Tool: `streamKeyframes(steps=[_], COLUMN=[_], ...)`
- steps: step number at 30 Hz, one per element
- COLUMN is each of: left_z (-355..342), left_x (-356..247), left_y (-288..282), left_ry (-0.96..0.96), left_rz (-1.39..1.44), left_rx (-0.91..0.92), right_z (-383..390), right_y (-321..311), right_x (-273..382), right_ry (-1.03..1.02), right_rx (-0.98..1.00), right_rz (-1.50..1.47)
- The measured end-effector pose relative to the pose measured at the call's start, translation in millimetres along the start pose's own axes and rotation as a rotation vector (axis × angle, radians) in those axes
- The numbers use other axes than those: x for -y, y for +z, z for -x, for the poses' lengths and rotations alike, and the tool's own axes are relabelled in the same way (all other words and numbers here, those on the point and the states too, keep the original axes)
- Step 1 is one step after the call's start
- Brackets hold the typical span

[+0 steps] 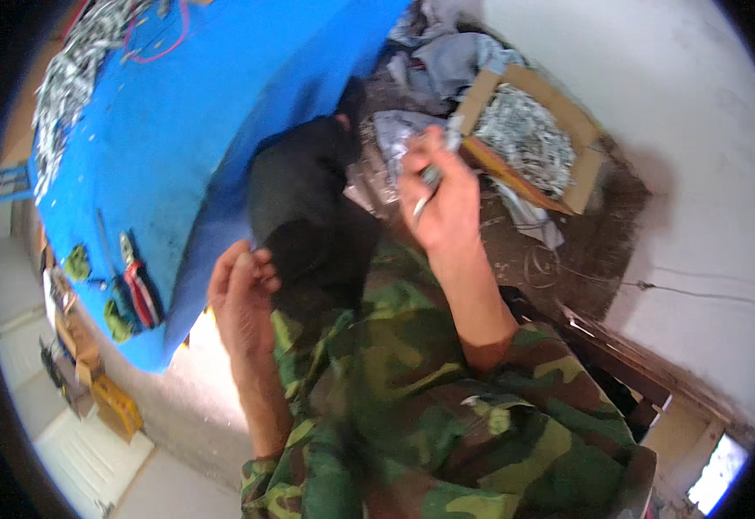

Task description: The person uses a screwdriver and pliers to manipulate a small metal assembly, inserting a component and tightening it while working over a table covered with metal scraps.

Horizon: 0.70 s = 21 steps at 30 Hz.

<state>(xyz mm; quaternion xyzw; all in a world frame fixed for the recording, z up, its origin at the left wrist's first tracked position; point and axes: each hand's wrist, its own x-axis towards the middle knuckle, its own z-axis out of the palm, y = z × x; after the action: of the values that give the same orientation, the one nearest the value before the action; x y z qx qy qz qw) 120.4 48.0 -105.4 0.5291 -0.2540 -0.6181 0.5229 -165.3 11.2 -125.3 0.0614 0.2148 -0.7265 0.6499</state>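
Observation:
My right hand [445,195] is raised beside the cardboard box [587,183], its fingers curled in. A small greyish object [430,176] shows in its palm, too blurred to name. Silvery strip-like pieces [524,134] fill the box. My left hand [240,281] is held up near the edge of the blue-covered table [178,112]. Its fingertips are pressed together, and whatever may be between them is too small to make out. A dark-clothed leg [304,199] lies between the two hands.
Red-handled pliers [141,290] and a screwdriver [116,281] lie near the table's close corner. More silvery pieces [70,95] are heaped along its far left side, near a pink wire [165,56]. Crumpled grey cloth [455,65] sits behind the box. A white wall [671,95] rises at right.

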Motion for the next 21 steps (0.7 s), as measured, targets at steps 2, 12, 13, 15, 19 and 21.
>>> streamKeyframes(steps=[2, 12, 13, 15, 19, 21], left_z=[-0.9, -10.3, -10.8, -12.1, -13.0, -13.5], left_x=[-2.8, -0.5, -0.8, -4.6, -10.2, -9.0], left_y=[2.0, 5.9, 4.5, 8.2, 10.8, 5.6], left_ry=[-0.013, -0.021, -0.016, -0.006, 0.004, 0.007], left_rz=[0.007, 0.034, 0.03, 0.021, 0.01, 0.008], left_rx=[0.041, 0.06, 0.062, 0.077, 0.078, 0.082], right_z=[-19.5, -56.2, -59.1, -62.1, -69.6, -73.5], right_y=[-21.7, -122.4, -115.2, -97.9, -71.5, -66.1], right_x=[67.4, 86.5, 69.2, 41.2, 5.0, 1.6], right_ry=[-0.292, -0.422, -0.354, -0.261, -0.143, -0.111], right_rx=[-0.088, -0.679, -0.68, -0.645, -0.529, -0.5], right_rz=[-0.09, 0.087, 0.12, 0.145, 0.192, 0.203])
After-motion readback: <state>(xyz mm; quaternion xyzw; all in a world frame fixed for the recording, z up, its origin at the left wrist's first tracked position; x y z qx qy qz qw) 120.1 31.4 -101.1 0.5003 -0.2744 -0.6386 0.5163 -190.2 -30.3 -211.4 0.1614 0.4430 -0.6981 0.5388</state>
